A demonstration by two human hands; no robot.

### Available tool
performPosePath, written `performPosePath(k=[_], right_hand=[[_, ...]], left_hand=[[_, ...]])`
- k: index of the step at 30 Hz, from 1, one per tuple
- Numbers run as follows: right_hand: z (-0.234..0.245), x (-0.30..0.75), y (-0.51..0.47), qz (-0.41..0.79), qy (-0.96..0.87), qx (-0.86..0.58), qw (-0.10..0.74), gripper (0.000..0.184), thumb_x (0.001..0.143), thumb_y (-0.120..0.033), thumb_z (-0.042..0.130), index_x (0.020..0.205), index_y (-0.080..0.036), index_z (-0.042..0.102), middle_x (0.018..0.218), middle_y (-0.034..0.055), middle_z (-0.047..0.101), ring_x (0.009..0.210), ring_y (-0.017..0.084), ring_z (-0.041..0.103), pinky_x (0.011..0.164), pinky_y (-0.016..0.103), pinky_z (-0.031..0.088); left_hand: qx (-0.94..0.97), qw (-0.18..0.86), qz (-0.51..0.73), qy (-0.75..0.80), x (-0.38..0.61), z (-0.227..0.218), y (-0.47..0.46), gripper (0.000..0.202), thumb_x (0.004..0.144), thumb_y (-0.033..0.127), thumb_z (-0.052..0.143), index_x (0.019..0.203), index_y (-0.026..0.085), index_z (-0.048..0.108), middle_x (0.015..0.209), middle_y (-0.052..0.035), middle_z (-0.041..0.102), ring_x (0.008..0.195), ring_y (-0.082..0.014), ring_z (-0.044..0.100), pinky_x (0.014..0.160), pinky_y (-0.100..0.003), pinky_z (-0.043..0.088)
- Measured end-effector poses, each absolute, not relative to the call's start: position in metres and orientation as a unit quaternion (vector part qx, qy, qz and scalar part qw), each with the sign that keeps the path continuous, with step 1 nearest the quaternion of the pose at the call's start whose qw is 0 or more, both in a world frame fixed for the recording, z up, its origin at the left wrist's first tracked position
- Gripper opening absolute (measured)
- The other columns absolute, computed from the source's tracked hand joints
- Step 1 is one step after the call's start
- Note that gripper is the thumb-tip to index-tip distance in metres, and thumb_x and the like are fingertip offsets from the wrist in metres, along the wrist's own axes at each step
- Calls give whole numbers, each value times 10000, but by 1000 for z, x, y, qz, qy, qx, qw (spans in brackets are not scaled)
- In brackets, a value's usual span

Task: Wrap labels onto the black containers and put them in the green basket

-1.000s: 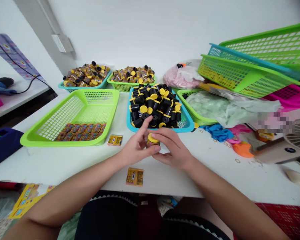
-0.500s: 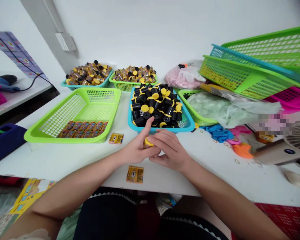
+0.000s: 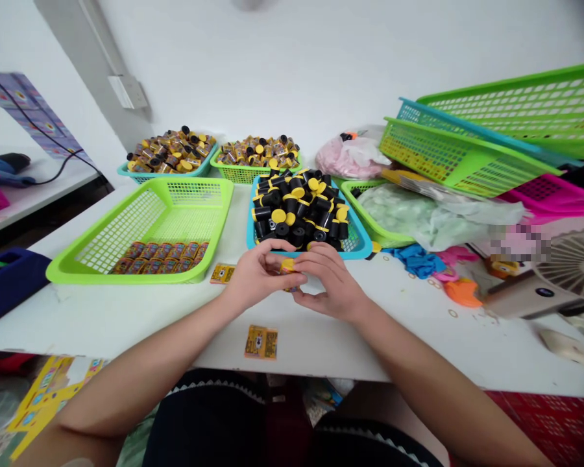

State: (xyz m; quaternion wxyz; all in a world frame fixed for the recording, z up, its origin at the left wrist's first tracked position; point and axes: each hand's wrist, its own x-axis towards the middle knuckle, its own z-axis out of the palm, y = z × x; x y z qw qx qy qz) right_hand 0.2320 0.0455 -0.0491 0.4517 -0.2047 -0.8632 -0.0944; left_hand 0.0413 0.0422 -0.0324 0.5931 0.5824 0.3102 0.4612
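Between my two hands is a small canister (image 3: 288,266) with a yellow cap, its side partly covered by fingers. My left hand (image 3: 260,275) grips it from the left, thumb along its lower side. My right hand (image 3: 328,282) has its fingers closed around the right side. Just beyond them stands a blue basket (image 3: 363,250) heaped with black canisters (image 3: 292,204) with yellow caps. A stack of yellow printed labels (image 3: 261,342) lies near the table edge, and another label stack (image 3: 222,273) sits left of my left hand.
At left, a green basket (image 3: 61,271) holds rows of labelled canisters (image 3: 163,257). Two baskets of labelled canisters (image 3: 170,152) stand by the wall. Bagged goods (image 3: 409,207), piled baskets (image 3: 433,155), blue scraps (image 3: 416,261) and a fan (image 3: 525,292) crowd the right side.
My left index finger, pointing outward before, is now bent in around the canister. The canister stays between both hands. The whole view has shifted slightly.
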Motion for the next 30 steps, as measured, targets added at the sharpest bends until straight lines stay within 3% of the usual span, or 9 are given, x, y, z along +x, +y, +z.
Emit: performPosePath(k=[2, 5, 8, 10, 14, 17, 20, 25, 30], right_hand=[[-45, 237, 47, -62, -869, -230, 434, 551, 799, -359, 717, 1284, -265, 475, 1067, 47, 686, 1032, 228, 626, 1016, 471, 465], [-37, 247, 50, -44, -829, -379, 409, 483, 897, -499, 560, 1299, -235, 517, 1112, 95, 677, 1049, 254, 614, 935, 431, 482], [-25, 254, 55, -51, -792, -549, 262, 471, 978, -517, 357, 1278, -244, 596, 1001, 104, 694, 989, 271, 633, 848, 398, 472], [-16, 255, 59, -36, -789, -597, 143, 530, 975, -579, 282, 1245, -294, 637, 936, 90, 693, 953, 273, 648, 797, 373, 462], [1, 256, 73, 64, -784, -617, 32, 607, 923, -711, 171, 1298, -448, 568, 1145, 50, 683, 1067, 301, 643, 815, 388, 465], [10, 257, 83, 133, -782, -609, -19, 657, 874, -776, 180, 1353, -466, 505, 1265, 39, 654, 1151, 341, 614, 885, 433, 454], [12, 257, 88, 146, -783, -604, -24, 662, 870, -765, 201, 1318, -419, 544, 1182, 40, 702, 1085, 339, 645, 843, 414, 462], [5, 258, 88, 121, -767, -630, 30, 491, 895, -610, 333, 1236, -333, 552, 709, -1, 703, 707, 263, 674, 613, 321, 419], [-1, 264, 86, 99, -767, -627, 88, 350, 907, -484, 378, 1161, -366, 588, 654, -37, 660, 669, 223, 655, 564, 285, 365]], left_hand=[[586, 577, 468, 324, 38, -29, 42, 461, 661, 279, 855, 1010, 165, 576, 673, 12, 709, 549, -113, 650, 569, -226, 547], [605, 497, 520, 341, 29, -17, 44, 340, 670, 296, 842, 881, 156, 616, 781, -32, 743, 644, -140, 695, 602, -244, 569], [616, 409, 577, 348, 11, -1, 47, 275, 684, 292, 828, 805, 160, 619, 936, -74, 754, 818, -175, 719, 726, -294, 587], [625, 388, 572, 363, -6, 12, 50, 257, 724, 320, 794, 804, 172, 599, 915, -69, 753, 774, -174, 717, 717, -311, 581], [686, 263, 450, 508, -46, 39, 66, 257, 762, 405, 734, 779, 204, 574, 854, -36, 755, 707, -187, 711, 677, -312, 546], [706, 160, 305, 619, -71, 53, 90, 273, 773, 451, 691, 730, 218, 553, 782, -13, 755, 711, -197, 704, 706, -315, 511], [702, 142, 188, 672, -88, 52, 119, 240, 767, 422, 674, 720, 219, 556, 695, -1, 738, 666, -184, 673, 699, -300, 484], [685, 165, 132, 698, -100, 18, 156, 180, 773, 329, 694, 734, 187, 591, 662, -8, 710, 624, -150, 630, 633, -251, 471], [676, 193, 78, 706, -99, -15, 172, 244, 926, 357, 602, 1006, 130, 641, 962, -53, 680, 823, -167, 654, 747, -336, 553]])
